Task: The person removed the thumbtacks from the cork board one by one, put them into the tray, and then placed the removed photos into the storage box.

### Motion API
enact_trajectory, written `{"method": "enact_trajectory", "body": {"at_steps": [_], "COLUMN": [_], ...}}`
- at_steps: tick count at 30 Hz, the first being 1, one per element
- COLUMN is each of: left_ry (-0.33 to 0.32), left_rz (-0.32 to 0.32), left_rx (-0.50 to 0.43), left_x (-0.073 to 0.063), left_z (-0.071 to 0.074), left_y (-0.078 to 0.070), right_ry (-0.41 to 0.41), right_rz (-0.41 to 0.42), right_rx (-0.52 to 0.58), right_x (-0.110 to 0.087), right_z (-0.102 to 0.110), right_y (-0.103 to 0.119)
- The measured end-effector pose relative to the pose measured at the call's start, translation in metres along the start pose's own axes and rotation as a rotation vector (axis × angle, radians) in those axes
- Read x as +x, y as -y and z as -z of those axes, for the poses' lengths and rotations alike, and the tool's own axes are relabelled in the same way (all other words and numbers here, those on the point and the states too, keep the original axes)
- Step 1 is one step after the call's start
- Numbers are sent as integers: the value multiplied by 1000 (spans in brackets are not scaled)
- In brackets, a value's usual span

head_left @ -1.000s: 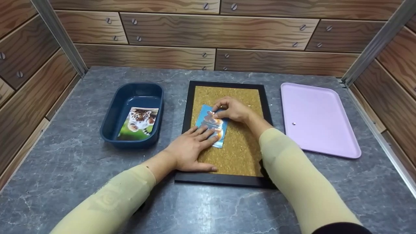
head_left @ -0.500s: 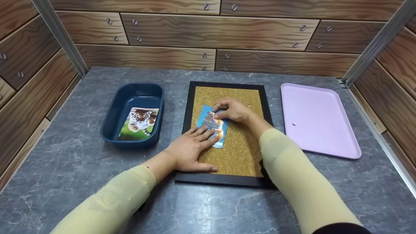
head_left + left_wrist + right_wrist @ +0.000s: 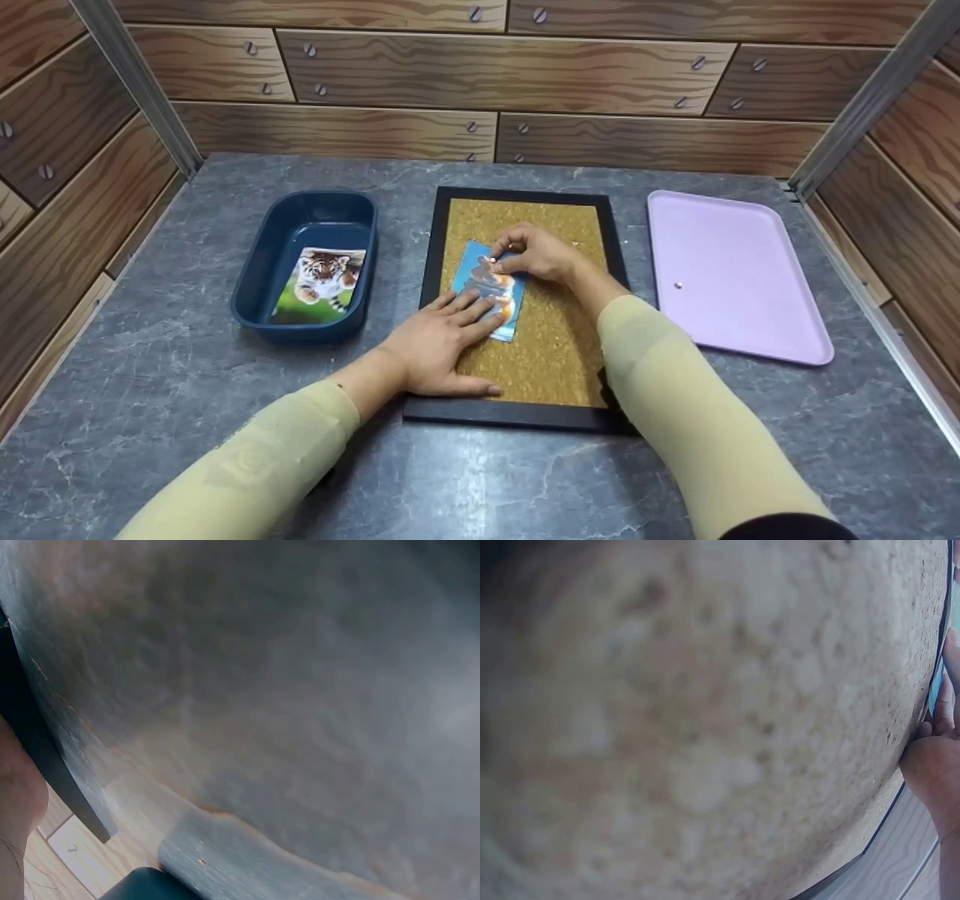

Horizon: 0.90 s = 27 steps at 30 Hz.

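On the black-framed corkboard (image 3: 540,367) lies a blue picture card (image 3: 466,271) with an orange and white figure, partly hidden by both hands. My left hand (image 3: 439,345) rests flat, fingers spread over the card's lower left part, thumb on the cork. At the card's upper part my right hand (image 3: 541,255) pinches a small pale push pin (image 3: 493,260) between thumb and forefinger. In the right wrist view the right hand (image 3: 936,757) shows at the edge beside the blurred cork. The left wrist view shows mostly tabletop.
Left of the board stands a dark blue bin (image 3: 251,300) with a tiger picture card (image 3: 322,285) inside. On the right a lilac tray (image 3: 742,262) holds one small push pin (image 3: 679,285). Wood-patterned walls (image 3: 495,71) enclose the grey marbled table (image 3: 405,480) at back and sides.
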State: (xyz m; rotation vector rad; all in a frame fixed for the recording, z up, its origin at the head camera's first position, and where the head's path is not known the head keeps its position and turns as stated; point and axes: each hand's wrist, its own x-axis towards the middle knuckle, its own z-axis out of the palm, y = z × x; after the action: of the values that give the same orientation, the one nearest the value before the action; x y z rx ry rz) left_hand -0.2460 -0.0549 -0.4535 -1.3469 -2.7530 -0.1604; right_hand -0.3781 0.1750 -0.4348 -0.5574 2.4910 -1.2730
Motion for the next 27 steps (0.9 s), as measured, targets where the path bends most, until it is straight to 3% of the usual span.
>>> {"method": "enact_trajectory", "body": {"at_steps": [27], "left_ry": [5], "left_rz": [4], "left_rx": [7], "left_x": [0], "left_z": [2], "left_y": [-1], "right_ry": [4], "right_rz": [-20], "right_rx": [-27], "right_x": [1], "right_z": [2], "right_y": [-1]}}
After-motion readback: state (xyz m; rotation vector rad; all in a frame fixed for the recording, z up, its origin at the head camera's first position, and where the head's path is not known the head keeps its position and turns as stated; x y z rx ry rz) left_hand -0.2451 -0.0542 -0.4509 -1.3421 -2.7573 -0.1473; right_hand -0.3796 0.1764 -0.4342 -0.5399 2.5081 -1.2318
